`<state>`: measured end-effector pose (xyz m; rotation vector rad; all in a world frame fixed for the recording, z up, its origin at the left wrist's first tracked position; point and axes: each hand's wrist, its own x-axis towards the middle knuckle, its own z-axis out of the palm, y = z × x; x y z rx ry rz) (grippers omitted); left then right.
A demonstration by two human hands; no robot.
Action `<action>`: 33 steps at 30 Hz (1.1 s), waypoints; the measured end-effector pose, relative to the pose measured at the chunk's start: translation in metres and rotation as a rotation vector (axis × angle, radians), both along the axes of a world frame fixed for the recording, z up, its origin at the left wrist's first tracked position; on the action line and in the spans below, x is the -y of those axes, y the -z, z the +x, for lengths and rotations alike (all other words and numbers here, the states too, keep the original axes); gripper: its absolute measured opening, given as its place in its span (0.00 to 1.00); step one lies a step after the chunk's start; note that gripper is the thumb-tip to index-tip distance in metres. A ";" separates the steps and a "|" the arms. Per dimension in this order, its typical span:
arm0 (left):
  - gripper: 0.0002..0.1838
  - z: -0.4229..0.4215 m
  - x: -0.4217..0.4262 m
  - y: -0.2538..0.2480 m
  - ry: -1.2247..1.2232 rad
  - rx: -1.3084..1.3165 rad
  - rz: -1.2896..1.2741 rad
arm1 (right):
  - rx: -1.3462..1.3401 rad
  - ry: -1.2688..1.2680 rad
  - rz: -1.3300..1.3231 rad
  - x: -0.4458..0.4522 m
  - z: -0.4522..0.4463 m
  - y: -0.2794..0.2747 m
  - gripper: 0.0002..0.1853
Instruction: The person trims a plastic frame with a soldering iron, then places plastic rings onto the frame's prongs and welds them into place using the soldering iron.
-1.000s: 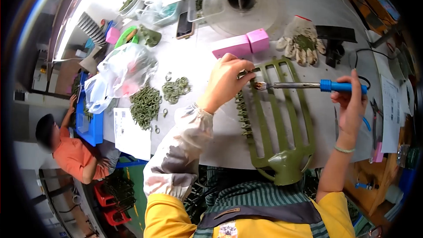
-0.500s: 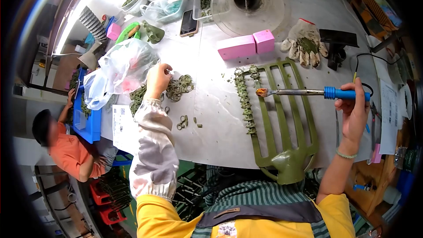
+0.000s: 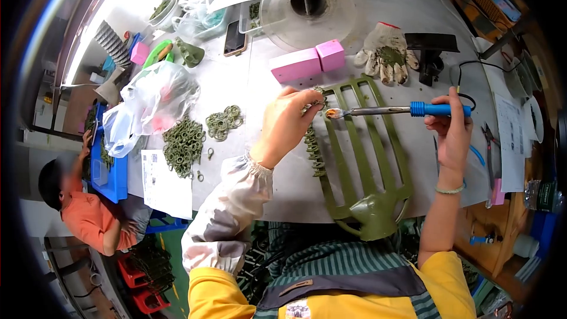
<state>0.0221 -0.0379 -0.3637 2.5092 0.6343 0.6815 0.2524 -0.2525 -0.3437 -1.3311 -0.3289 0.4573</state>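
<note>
My right hand (image 3: 452,139) is closed around the blue handle of a soldering iron (image 3: 378,110), which points left with its brownish tip over the upper left bar of a green forked frame (image 3: 372,212). My left hand (image 3: 282,124) is pinched at the top left of that frame, close to the iron's tip. What its fingertips hold is mostly hidden; a bit of green shows there. Small green pieces (image 3: 313,153) line the frame's left bar below my left fingers. A large pile of green rings (image 3: 184,145) and a smaller pile (image 3: 224,123) lie to the left.
Two pink blocks (image 3: 298,65), a stained glove (image 3: 387,53) and a black stand (image 3: 431,59) are behind the frame. A round clear cover (image 3: 274,15), a phone (image 3: 235,40) and plastic bags (image 3: 153,97) lie further back. At far left sits a person in orange (image 3: 88,218) by a blue tray (image 3: 120,186).
My left hand has moved right from the ring piles to the top left of the green frame. My right hand still holds the soldering iron. The view has shifted slightly.
</note>
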 end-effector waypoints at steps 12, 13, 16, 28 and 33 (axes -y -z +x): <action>0.08 0.018 -0.012 0.016 0.082 -0.101 0.164 | -0.023 0.015 0.002 -0.008 0.004 0.007 0.22; 0.08 0.017 -0.013 0.016 0.097 -0.110 0.175 | -0.014 0.019 -0.003 -0.004 0.003 0.001 0.22; 0.09 0.015 -0.014 0.013 0.123 -0.071 0.171 | 0.010 0.043 -0.013 0.004 0.003 -0.007 0.22; 0.18 -0.131 -0.108 0.026 -0.281 -0.365 0.262 | 0.011 -0.004 0.031 0.019 -0.004 -0.013 0.22; 0.16 -0.138 -0.107 0.036 -0.242 -0.270 0.159 | 0.017 -0.011 0.037 0.018 -0.007 -0.015 0.22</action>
